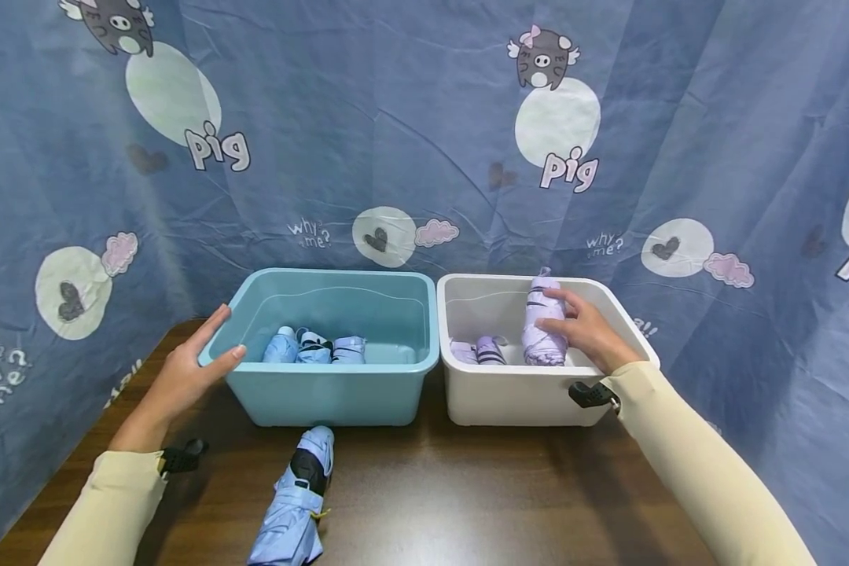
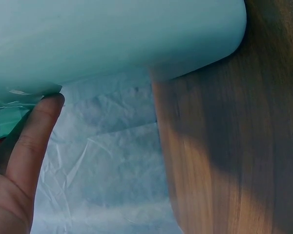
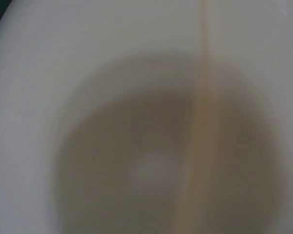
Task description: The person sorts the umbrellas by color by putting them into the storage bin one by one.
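Note:
In the head view, my right hand (image 1: 586, 328) grips a lilac folding umbrella (image 1: 543, 326), held nearly upright inside the white bin (image 1: 516, 397). Two more lilac umbrellas (image 1: 490, 350) lie in that bin, left of the held one. My left hand (image 1: 184, 377) rests at the left end of the teal bin (image 1: 325, 399), its thumb and fingers straight against the rim. Several light blue folded umbrellas (image 1: 314, 347) lie inside the teal bin. The left wrist view shows one finger (image 2: 31, 146) touching the bin. The right wrist view is filled by a blurred pale surface.
A light blue folded umbrella (image 1: 293, 503) with a black handle part lies on the brown wooden table (image 1: 467, 503), in front of the teal bin. The two bins stand side by side, close together. A blue printed curtain (image 1: 424, 157) hangs behind them.

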The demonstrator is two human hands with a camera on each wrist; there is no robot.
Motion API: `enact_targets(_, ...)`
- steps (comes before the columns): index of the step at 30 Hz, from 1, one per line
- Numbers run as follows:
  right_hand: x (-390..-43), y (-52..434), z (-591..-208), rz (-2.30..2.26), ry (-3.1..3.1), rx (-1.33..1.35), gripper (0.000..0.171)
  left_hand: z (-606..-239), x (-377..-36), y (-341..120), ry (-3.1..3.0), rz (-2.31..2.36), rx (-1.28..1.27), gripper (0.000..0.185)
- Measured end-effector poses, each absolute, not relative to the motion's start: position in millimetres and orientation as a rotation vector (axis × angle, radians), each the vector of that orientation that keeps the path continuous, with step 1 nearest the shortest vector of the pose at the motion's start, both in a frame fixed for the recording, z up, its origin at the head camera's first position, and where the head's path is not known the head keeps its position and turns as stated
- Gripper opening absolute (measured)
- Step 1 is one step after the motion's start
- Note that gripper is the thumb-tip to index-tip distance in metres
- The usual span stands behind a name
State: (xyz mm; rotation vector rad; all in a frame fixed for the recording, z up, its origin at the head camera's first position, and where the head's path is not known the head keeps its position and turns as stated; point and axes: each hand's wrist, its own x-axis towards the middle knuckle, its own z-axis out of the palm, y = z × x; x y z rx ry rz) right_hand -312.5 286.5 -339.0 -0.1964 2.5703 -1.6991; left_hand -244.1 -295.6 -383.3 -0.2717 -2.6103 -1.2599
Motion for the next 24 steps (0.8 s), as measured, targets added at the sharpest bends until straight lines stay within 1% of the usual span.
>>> enact_targets(10, -318.6, 286.9, -345.8, -1.581, 2.573, -0.145, 0.066, -384.9, -245.9, -294.8, -2.616, -1.255, -0.258, 0.077)
enact_targets(24, -321.9, 286.1, -351.1, -1.178, 2.686, -0.147, 0.066, -387.5, -248.0, -297.0, -2.596, -1.267, -0.281, 0.077)
